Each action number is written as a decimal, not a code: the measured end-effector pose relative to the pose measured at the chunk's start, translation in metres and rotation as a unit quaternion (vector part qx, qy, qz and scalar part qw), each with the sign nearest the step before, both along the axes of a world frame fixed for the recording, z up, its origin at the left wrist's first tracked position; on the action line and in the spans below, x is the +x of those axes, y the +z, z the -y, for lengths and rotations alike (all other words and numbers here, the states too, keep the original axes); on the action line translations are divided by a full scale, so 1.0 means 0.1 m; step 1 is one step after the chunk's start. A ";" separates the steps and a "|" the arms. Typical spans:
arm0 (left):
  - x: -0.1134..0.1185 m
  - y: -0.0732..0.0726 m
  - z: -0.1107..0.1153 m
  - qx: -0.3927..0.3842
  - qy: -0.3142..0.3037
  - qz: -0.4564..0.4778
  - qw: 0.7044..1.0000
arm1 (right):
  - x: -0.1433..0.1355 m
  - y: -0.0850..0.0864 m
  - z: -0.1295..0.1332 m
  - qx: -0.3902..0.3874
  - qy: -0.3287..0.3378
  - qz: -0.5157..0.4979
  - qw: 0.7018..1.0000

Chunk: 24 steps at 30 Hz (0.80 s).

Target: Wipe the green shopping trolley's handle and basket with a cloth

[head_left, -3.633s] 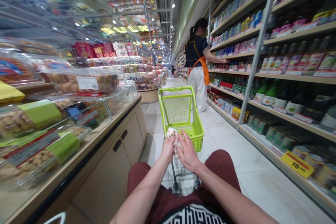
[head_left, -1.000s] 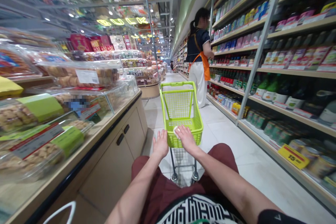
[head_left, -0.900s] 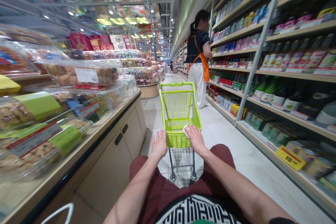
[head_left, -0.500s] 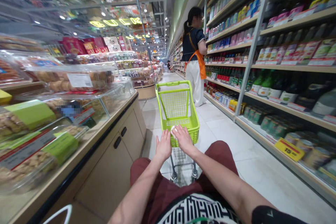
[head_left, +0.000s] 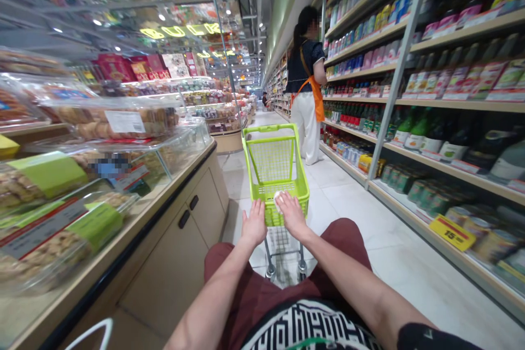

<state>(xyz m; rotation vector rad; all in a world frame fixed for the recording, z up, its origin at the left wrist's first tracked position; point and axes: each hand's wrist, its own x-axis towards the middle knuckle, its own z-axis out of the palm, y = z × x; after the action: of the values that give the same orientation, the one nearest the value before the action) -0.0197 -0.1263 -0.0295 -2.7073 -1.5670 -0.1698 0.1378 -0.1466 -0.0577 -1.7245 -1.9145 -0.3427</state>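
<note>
A lime green shopping cart with a grey lower frame stands on the floor in front of my knees. My left hand rests at the left of its near edge, fingers pointing forward and thumb apart. Against the right part of the same edge lies my right hand, and a small white item is tucked under its fingers. What that item is, I cannot make out. The cart's basket shows no goods inside.
Wooden counters with packaged snacks run along the left. Shelves of bottles and cans line the right. A person in an orange apron stands by them, ahead of the cart. A yellow price tag hangs low at right.
My right hand has shifted slightly to the right along the cart's edge, with the white item. The cart sits a little further left and up in view.
</note>
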 end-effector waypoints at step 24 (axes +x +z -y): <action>-0.31 -0.33 0.06 -0.040 0.037 0.104 0.993 | -0.26 -0.35 0.07 0.052 0.107 0.041 0.992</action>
<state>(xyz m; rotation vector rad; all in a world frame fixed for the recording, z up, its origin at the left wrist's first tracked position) -0.0504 -0.1326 -0.0625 -2.7634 -1.7612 -0.4086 0.1116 -0.1533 -0.0927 -1.4425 -2.0797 -0.4284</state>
